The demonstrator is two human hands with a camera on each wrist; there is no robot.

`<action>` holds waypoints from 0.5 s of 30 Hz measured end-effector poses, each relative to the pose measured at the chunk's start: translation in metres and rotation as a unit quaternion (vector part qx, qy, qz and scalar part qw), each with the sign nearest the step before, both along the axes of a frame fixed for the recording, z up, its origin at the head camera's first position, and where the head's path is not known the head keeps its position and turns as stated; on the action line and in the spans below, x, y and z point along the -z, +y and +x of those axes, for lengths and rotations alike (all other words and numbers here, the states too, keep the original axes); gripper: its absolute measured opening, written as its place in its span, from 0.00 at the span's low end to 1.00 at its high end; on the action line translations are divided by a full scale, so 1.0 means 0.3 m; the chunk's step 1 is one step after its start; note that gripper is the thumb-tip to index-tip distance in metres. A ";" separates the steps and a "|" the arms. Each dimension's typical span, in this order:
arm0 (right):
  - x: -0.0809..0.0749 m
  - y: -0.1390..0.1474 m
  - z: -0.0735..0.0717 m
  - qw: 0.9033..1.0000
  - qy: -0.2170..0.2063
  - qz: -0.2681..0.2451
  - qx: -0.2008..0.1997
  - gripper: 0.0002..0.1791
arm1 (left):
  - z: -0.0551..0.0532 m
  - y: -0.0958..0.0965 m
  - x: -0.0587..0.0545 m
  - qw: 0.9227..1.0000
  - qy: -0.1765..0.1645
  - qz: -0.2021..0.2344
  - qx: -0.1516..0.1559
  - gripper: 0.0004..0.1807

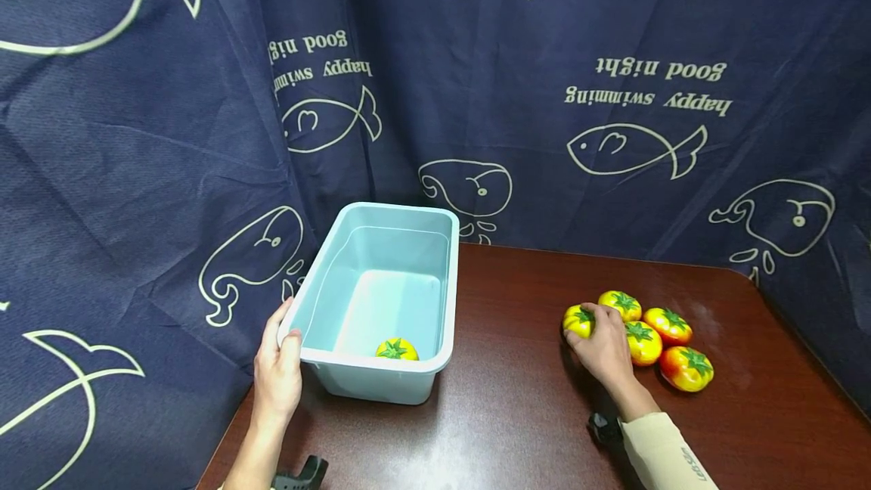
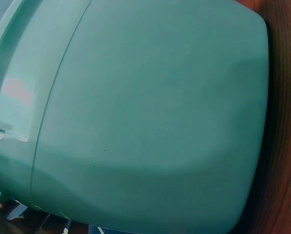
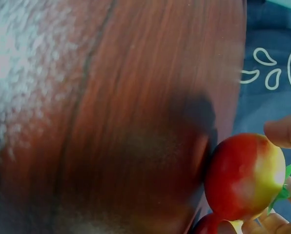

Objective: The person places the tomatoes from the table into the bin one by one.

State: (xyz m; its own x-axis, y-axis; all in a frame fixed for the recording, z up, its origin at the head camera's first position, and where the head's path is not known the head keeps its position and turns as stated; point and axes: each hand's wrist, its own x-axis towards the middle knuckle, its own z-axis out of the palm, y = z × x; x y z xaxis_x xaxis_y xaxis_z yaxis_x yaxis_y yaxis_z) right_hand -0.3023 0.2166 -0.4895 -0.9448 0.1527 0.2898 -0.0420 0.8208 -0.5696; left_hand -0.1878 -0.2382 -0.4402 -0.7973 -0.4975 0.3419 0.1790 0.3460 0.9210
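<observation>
My left hand [image 1: 279, 369] grips the near left rim of a light blue plastic bin [image 1: 370, 379], its thumb over the edge. The bin's outer wall [image 2: 150, 112] fills most of the left wrist view. A yellow tomato [image 1: 397, 350] with a green leafy top lies inside near the front wall. On the right, my right hand [image 1: 609, 346] holds another tomato [image 1: 577, 321] at the table. Its red and yellow skin [image 3: 240, 178] shows in the right wrist view, thumb on one side, fingers partly hidden behind it.
Beside the right hand sit several more tomatoes, including one at the back [image 1: 621, 304], a middle one [image 1: 643, 344], and a redder one in front [image 1: 687, 369]. The brown wooden table [image 1: 503, 399] meets a dark blue fish-print curtain [image 1: 510, 97] behind and at left.
</observation>
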 end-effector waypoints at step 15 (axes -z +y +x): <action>0.013 -0.002 -0.022 1.000 -0.021 -0.003 -0.003 0.36 | 0.000 0.001 -0.002 1.000 0.001 -0.003 0.005 0.27</action>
State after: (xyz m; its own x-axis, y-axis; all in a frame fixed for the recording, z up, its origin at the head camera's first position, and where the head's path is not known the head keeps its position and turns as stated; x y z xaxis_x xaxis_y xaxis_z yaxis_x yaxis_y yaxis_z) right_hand -0.3088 0.2159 -0.4935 -0.9569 0.1491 0.2492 -0.0227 0.8171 -0.5761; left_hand -0.1879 -0.2379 -0.4396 -0.8017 -0.4870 0.3465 0.1848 0.3493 0.9186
